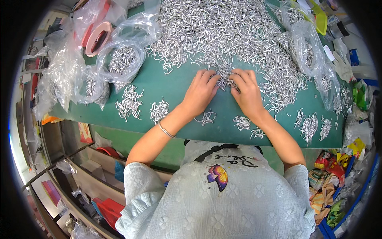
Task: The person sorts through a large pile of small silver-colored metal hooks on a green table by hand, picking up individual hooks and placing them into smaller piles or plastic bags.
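A large heap of small, curved silver metal pieces (pixel 223 32) covers the far middle of a green table (pixel 175 85). At the heap's near edge, my left hand (pixel 202 88) has its fingers curled onto some of the pieces. Opposite it, my right hand (pixel 247 91) bends its fingers over the same small cluster (pixel 225 79). Their fingertips are partly hidden among the metal. Close to my wrists, small separate piles of these pieces lie along the near edge, one (pixel 206 117) by the left wrist and another (pixel 241 122) by the right.
Clear plastic bags (pixel 123 59) of pieces stand at the left, beside a pink oval basin (pixel 98 39). More filled bags (pixel 308 53) line the right side, near a white glove (pixel 342 65). Further small piles (pixel 129 102) sit near the front edge. Shelving (pixel 95 171) stands below left.
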Tool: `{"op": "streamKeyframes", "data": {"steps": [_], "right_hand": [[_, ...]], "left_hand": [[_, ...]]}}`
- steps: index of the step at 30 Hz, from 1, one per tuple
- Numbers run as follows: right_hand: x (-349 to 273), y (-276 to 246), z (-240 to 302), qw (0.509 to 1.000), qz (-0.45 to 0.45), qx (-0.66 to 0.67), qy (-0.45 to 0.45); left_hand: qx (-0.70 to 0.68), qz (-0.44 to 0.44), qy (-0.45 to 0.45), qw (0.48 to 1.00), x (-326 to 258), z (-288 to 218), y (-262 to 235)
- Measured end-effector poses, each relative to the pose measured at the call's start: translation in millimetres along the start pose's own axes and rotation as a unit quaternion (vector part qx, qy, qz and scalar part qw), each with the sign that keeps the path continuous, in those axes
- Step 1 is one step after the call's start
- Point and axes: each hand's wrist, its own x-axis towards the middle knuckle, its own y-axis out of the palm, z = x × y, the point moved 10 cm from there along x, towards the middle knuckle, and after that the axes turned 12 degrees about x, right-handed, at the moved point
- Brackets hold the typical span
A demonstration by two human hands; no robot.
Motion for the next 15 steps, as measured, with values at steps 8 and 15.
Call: {"op": "streamKeyframes", "data": {"steps": [8, 15], "right_hand": [[7.2, 22.7, -62.0, 0.768, -0.035, 0.538, 0.346], [29.4, 22.4, -60.1, 0.609, -0.058, 0.703, 0.363]], "left_hand": [[-0.217, 0.064, -0.257, 0.94, 3.6, 49.3, 9.3], [-0.581, 0.005, -0.346, 0.737, 19.8, 65.6, 15.5]]}}
